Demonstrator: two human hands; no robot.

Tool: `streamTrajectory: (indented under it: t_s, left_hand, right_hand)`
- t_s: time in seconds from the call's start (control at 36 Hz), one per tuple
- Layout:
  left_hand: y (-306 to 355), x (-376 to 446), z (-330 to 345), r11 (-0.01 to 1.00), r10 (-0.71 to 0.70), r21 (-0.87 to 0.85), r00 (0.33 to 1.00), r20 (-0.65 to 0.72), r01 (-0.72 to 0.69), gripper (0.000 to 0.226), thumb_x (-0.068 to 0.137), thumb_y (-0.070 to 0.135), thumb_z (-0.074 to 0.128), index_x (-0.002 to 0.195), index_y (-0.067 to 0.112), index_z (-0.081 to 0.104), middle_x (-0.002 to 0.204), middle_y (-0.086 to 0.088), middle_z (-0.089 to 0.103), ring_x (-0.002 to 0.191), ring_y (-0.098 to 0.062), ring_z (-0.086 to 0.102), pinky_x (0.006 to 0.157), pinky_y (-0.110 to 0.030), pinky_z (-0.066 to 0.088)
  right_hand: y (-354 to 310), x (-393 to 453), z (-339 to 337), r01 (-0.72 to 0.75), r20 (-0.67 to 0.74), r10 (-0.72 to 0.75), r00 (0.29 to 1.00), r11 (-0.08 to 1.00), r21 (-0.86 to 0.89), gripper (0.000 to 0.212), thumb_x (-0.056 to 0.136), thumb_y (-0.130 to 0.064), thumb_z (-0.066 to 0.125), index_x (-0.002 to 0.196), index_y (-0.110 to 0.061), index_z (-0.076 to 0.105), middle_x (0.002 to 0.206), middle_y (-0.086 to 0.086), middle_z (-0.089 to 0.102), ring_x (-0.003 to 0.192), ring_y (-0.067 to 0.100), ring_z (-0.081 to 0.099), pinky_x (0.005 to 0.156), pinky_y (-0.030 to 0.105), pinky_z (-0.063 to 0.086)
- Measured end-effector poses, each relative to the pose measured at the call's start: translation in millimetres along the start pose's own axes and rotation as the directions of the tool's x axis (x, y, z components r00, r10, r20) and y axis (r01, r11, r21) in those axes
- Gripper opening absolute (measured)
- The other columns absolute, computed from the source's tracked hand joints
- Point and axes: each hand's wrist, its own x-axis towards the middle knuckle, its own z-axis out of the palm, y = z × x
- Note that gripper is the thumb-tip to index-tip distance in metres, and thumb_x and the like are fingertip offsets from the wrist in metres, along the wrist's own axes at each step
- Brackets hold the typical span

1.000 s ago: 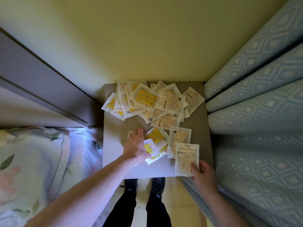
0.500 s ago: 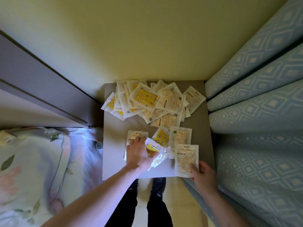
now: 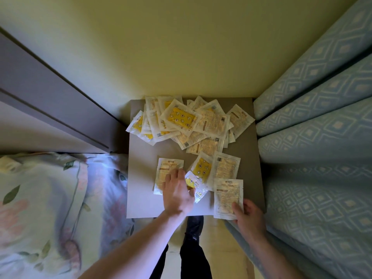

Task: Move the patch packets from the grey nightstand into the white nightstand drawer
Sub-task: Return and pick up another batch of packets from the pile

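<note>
Head view | five patch packets (image 3: pixel 225 168) lie apart on the near half of the grey table (image 3: pixel 141 198); the overlapped pile (image 3: pixel 191 121) behind is uncountable | left hand (image 3: pixel 177 193): fingers curled onto two packets, grip partly hidden | right hand (image 3: pixel 248 215): one packet (image 3: pixel 227 196) pinched at its near corner | one shoe (image 3: pixel 194 225) seen, legs cut off.

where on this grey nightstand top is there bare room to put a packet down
Bare strip along the nightstand left edge, beside the left hand; smaller strip on the right, between the packets and the curtain. The back is crowded by the packet pile.
</note>
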Motion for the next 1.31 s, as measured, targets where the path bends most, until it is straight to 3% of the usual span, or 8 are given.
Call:
streamTrajectory:
  t_s: [0.22, 0.36, 0.47, 0.67, 0.86, 1.0, 1.22, 1.31]
  left_hand:
    - [8, 5, -6, 0.995, -0.034, -0.088, 0.996, 0.08, 0.041, 0.046, 0.078, 0.017, 0.08, 0.117, 0.019, 0.056, 0.118, 0.003, 0.06, 0.104, -0.022, 0.061, 0.098, -0.036, 0.049]
    - [8, 7, -8, 0.97, -0.043, -0.23, 0.984, 0.174, 0.083, 0.04, 0.083, 0.028, 0.079, 0.115, 0.031, 0.055, 0.076, 0.014, 0.069, 0.078, -0.011, 0.069, 0.085, -0.04, 0.057]
    - [4, 5, -13, 0.917, -0.056, -0.382, 0.985, 0.165, 0.116, 0.04, 0.089, 0.036, 0.074, 0.124, 0.031, 0.056, 0.091, 0.014, 0.074, 0.079, -0.009, 0.07, 0.079, -0.038, 0.06]
    - [-17, -10, -33, 0.769, -0.102, -0.616, 0.984, 0.148, 0.172, 0.02, 0.09, 0.018, 0.075, 0.105, 0.028, 0.066, 0.09, 0.013, 0.076, 0.081, -0.004, 0.072, 0.083, -0.036, 0.06]
    - [-41, -20, -59, 0.766, -0.185, -0.607, 0.977, 0.109, 0.213, 0.009, 0.089, 0.019, 0.076, 0.096, 0.021, 0.07, 0.082, 0.011, 0.075, 0.074, 0.004, 0.069, 0.062, -0.006, 0.047]
    - [-51, -24, -70, 0.75, -0.224, -0.611, 0.966, 0.125, 0.253, 0.016, 0.089, 0.024, 0.076, 0.102, 0.015, 0.073, 0.088, 0.008, 0.077, 0.076, 0.003, 0.07, 0.061, -0.004, 0.046]
    - [-52, -26, -79, 0.72, -0.225, -0.646, 0.966, 0.128, 0.253, 0.018, 0.089, 0.022, 0.076, 0.104, 0.013, 0.072, 0.09, 0.005, 0.077, 0.078, -0.004, 0.071, 0.061, -0.009, 0.049]
    - [-53, -26, -83, 0.722, -0.219, -0.647, 0.968, 0.122, 0.244, 0.019, 0.089, 0.022, 0.076, 0.105, 0.013, 0.073, 0.09, 0.005, 0.077, 0.078, -0.004, 0.071, 0.062, -0.009, 0.049]
  right_hand:
    - [0, -3, 1, 0.008, -0.015, -0.008, 1.0, 1.0, 0.002, 0.015, 0.097, -0.016, 0.067, 0.09, -0.029, 0.069, 0.091, -0.009, 0.076, 0.084, 0.011, 0.074, 0.076, 0.038, 0.061]
    - [-2, -6, 1, 0.003, -0.034, -0.002, 0.999, 1.0, 0.019, 0.016, 0.097, -0.013, 0.067, 0.088, -0.026, 0.069, 0.09, -0.007, 0.077, 0.079, 0.009, 0.073, 0.071, 0.035, 0.06]
    - [-1, -7, -1, -0.007, -0.032, 0.008, 0.999, 1.0, 0.022, 0.006, 0.097, -0.014, 0.067, 0.099, -0.018, 0.071, 0.091, -0.007, 0.076, 0.08, 0.007, 0.073, 0.067, 0.029, 0.058]
    - [-6, 0, -3, -0.078, -0.012, 0.08, 0.997, 0.986, 0.148, 0.009, 0.1, -0.018, 0.064, 0.104, -0.022, 0.071, 0.1, -0.002, 0.078, 0.094, 0.019, 0.075, 0.086, 0.046, 0.061]
    - [-31, 13, 4, -0.057, -0.065, 0.062, 0.996, 0.996, 0.071, 0.013, 0.1, -0.021, 0.064, 0.109, -0.016, 0.07, 0.103, 0.001, 0.075, 0.096, 0.02, 0.072, 0.089, 0.045, 0.06]
    - [-48, 24, 18, -0.043, -0.128, 0.032, 0.991, 0.995, -0.091, 0.015, 0.1, -0.023, 0.061, 0.109, -0.015, 0.069, 0.104, 0.002, 0.071, 0.083, 0.016, 0.062, 0.06, 0.021, 0.041]
    - [-56, 31, 31, -0.051, -0.207, 0.011, 0.978, 0.98, -0.19, 0.018, 0.101, -0.025, 0.059, 0.112, -0.015, 0.068, 0.112, 0.006, 0.072, 0.095, 0.027, 0.067, 0.079, 0.038, 0.056]
    - [-61, 29, 31, -0.05, -0.22, -0.002, 0.975, 0.972, -0.23, 0.02, 0.102, -0.027, 0.058, 0.114, -0.017, 0.069, 0.11, 0.004, 0.072, 0.09, 0.025, 0.065, 0.065, 0.029, 0.052]
